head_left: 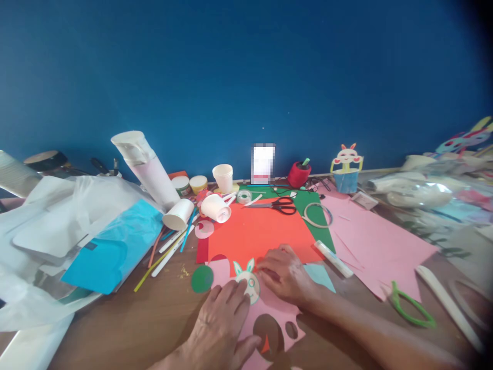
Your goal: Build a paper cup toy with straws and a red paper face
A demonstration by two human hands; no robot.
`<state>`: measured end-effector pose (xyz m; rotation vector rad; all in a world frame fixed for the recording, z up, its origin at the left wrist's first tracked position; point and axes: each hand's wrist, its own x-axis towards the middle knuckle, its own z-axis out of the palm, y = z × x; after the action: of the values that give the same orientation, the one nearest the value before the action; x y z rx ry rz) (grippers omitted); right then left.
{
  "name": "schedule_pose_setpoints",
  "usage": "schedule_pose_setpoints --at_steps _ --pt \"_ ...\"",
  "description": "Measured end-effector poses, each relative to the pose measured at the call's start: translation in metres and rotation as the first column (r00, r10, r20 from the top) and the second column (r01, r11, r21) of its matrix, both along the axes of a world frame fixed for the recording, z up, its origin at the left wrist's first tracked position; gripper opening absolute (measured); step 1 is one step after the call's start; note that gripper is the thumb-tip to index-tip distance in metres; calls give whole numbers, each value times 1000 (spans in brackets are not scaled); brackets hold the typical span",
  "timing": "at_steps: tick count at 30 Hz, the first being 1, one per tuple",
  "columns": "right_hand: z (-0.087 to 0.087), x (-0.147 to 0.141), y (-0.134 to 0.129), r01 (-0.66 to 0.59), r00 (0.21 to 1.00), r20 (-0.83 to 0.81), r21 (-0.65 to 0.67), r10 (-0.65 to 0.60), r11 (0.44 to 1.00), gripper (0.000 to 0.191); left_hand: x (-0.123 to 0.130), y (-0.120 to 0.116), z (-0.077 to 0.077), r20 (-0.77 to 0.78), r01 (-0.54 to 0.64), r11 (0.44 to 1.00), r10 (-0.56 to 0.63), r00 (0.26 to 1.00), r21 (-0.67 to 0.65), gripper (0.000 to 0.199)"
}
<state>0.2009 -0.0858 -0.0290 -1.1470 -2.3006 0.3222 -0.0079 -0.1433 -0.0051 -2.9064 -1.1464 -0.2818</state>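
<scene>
A round white rabbit face (252, 293) with green-edged ears lies on pink paper (269, 306) that has holes cut in it. My left hand (223, 318) rests palm down, its fingers spread over the face's left edge and the pink paper. On the other side, my right hand (283, 272) is bent with its fingertips close together beside the face's right ear; whatever lies beneath them is hidden. Orange paper (265, 231) is spread just beyond both hands. A green disc (202, 278) lies left of the face.
Black scissors (285, 205), a tape roll (244, 196) and a white ring (318, 215) lie behind. Paper cups (179, 215) and straws (169, 257) are at left, beside plastic bags (34, 246). A glue stick (333, 258) and a green loop (414, 308) lie at right.
</scene>
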Motion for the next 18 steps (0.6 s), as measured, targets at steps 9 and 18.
schedule_pose_setpoints --at_steps 9,18 --pt "-2 -1 -1 -42 998 49 45 40 998 16 -2 1 -1 3 -17 995 17 1000 -99 49" --pt "1 -2 -3 -77 995 60 31 75 997 16 -3 4 1 16 -17 989 20 1000 -150 47"
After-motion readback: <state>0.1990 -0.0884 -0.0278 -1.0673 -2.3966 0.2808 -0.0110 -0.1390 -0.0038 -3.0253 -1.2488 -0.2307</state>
